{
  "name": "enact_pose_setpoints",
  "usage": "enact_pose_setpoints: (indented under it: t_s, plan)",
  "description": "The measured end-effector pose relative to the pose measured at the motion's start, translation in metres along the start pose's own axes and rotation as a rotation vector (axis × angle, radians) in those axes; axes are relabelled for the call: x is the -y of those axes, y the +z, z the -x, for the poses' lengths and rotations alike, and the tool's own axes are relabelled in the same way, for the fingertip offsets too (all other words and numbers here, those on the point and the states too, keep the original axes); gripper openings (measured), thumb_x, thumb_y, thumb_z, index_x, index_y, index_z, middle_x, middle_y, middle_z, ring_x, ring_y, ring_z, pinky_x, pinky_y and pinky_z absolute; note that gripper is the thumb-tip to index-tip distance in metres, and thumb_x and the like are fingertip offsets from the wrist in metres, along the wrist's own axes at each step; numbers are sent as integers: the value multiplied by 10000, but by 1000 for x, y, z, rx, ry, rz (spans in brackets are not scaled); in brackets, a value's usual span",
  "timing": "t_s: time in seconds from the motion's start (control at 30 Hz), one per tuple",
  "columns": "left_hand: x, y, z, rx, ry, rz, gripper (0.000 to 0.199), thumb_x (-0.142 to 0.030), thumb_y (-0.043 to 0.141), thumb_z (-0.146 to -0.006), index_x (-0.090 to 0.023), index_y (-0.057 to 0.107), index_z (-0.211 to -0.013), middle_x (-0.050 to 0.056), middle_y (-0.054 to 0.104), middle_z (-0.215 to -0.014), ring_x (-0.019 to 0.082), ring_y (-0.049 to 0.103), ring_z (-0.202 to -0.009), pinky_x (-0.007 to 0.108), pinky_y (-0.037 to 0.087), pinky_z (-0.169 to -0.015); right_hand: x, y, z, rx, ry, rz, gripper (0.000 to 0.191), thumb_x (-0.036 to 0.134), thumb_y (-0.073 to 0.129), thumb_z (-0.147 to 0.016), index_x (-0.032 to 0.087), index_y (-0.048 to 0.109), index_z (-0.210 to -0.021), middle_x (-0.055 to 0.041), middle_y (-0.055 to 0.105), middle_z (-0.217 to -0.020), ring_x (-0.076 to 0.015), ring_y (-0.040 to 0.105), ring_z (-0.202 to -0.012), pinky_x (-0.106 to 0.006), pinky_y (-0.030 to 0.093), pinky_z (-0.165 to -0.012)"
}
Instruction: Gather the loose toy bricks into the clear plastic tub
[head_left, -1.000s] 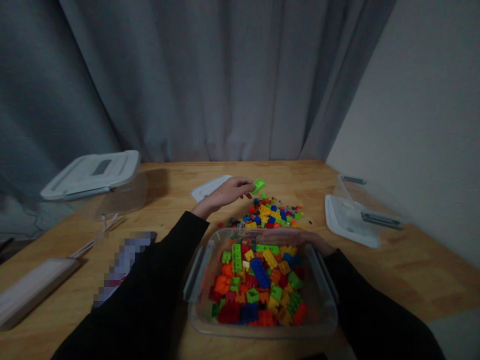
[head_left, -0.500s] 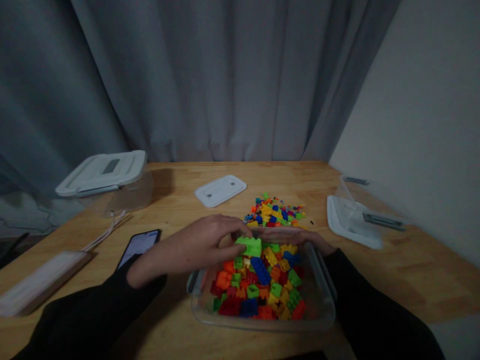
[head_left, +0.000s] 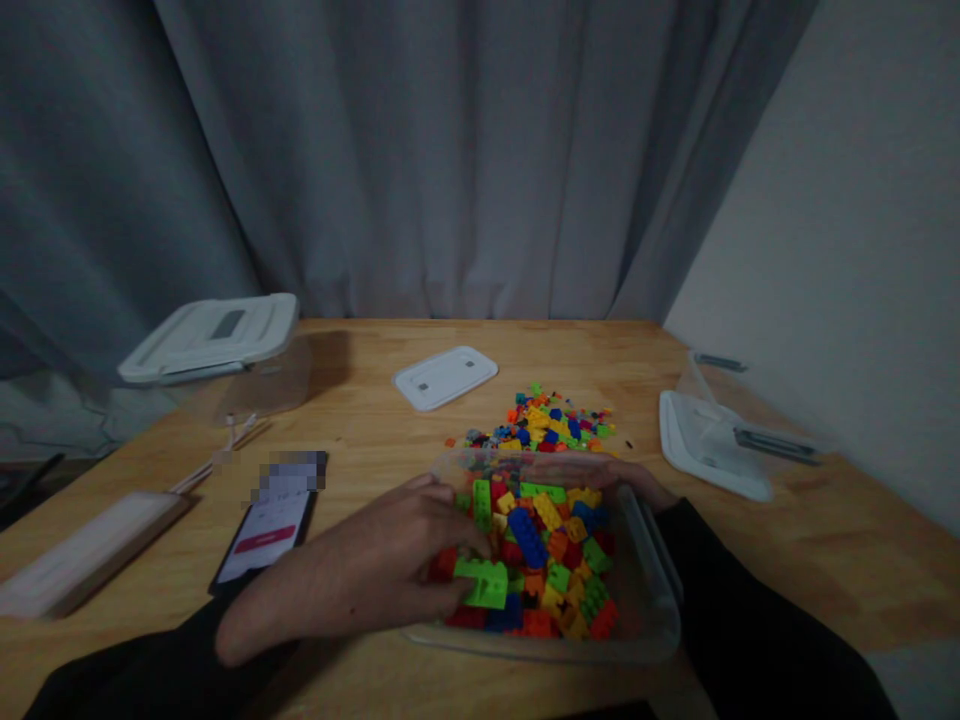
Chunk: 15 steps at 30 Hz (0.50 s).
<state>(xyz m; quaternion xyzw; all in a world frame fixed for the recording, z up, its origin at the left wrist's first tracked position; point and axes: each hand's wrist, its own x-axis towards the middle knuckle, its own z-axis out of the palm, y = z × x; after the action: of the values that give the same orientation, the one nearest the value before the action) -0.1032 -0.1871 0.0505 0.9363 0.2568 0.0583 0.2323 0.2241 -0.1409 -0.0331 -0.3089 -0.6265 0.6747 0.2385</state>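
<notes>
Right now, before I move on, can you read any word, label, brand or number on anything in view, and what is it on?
Nothing can be read with certainty.
Smartphone screen: lines of text and a red button, too small and blurred to read; the upper part is pixelated.
White plastic lid: small grey marks, too small to read.

wooden table [head_left: 750, 560] with clear plastic tub [head_left: 646, 560], loose toy bricks [head_left: 540, 422], white lid [head_left: 444, 378], smartphone [head_left: 262, 540]

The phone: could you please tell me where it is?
In the head view, the phone lies on the table, left of the clear tub, just beyond the left hand.
</notes>
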Motion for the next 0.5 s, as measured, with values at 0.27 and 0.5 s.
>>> enact_pose_setpoints:
  t_s: [0.27,0.5]
  plan:
    - [4,1,4,-20,18,39,263,-204,689,-820,-334,769,-1033,-26,764,-936,200,649,-948,377,447,-929,3,5,6,37,-49,5,647,479,532,-869,223,558,-1463,-58,503,-1577,-263,386,-1507,-421,207,-1265]
    - [4,-1,5,-26,-29,36,380,-211,720,-791,-383,751,-1128,-36,753,-960,202,641,-957,366,458,-925,7,8,2,45,-102,-55,620,530,572,-852,230,625,-1393,-69,553,-1538,-284,429,-1481,-440,231,-1254]
